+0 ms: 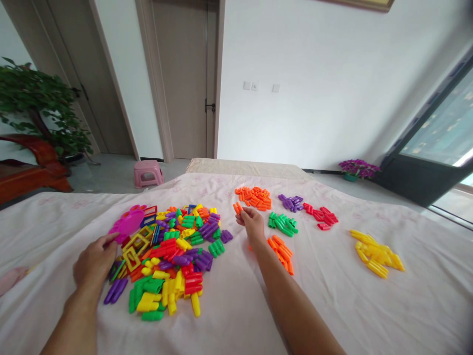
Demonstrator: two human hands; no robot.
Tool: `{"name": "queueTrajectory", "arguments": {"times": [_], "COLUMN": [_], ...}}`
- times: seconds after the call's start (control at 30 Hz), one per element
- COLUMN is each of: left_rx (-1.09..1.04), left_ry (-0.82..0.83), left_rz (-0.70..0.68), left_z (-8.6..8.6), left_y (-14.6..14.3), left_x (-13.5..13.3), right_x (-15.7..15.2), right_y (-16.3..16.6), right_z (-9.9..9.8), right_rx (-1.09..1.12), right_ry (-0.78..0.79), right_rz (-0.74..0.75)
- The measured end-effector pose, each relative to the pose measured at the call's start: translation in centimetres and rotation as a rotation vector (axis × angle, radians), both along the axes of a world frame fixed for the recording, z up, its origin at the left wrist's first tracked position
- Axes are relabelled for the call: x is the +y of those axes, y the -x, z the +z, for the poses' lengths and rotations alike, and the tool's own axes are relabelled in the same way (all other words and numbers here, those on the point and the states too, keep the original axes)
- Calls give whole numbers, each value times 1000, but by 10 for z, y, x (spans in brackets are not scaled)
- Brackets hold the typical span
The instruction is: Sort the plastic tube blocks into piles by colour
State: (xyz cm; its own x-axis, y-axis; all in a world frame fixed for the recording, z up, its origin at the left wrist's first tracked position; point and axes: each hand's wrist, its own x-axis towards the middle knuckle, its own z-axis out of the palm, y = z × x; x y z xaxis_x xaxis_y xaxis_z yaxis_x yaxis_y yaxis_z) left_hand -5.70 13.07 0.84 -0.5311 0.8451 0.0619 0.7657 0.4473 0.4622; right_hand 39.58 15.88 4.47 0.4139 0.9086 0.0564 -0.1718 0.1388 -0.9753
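My right hand (252, 224) pinches a small orange plastic building piece (237, 208) above the cloth, just in front of a pile of orange pieces (254, 197). At the left edge of a large mixed heap of colored pieces (173, 246), my left hand (95, 259) rests with its fingers loosely apart. Its fingertips touch or nearly touch a pink flower-shaped piece (127, 222), close to a yellow frame piece (131, 259). A second orange group (283, 252) lies beside my right forearm, partly hidden by it.
Sorted by color, green pieces (283, 224), purple pieces (291, 202), red pieces (322, 215) and yellow pieces (379, 254) lie on the pale cloth (332, 305). Beyond the covered surface stand a pink stool (148, 173), a red wooden chair (33, 167) and potted plants.
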Motion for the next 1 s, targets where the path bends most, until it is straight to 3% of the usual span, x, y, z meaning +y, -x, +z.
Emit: {"name": "queueTrajectory", "arguments": {"times": [0.17, 0.27, 0.37, 0.57, 0.63, 0.83, 1.0], "left_rx": [2, -3, 5, 22, 27, 29, 41], "left_ry": [-5, -19, -25, -48, -63, -77, -62], "left_rz": [1, -1, 4, -10, -3, 2, 11], "left_z": [-4, -1, 0, 0, 0, -2, 1], "left_y": [2, 0, -1, -2, -3, -3, -4], "left_x": [1, 0, 0, -1, -2, -2, -3], "right_x": [26, 26, 8, -46, -61, -95, -105], "right_y": [-34, -34, -15, 38, 49, 67, 75], "right_z": [6, 9, 10, 8, 12, 38, 44], "right_rx": [165, 176, 44, -379, -542, -1232, -1402], "right_ry": [-25, -37, -23, 58, 36, -148, -249], "right_rz": [-210, -184, 6, 757, 911, 876, 889]}}
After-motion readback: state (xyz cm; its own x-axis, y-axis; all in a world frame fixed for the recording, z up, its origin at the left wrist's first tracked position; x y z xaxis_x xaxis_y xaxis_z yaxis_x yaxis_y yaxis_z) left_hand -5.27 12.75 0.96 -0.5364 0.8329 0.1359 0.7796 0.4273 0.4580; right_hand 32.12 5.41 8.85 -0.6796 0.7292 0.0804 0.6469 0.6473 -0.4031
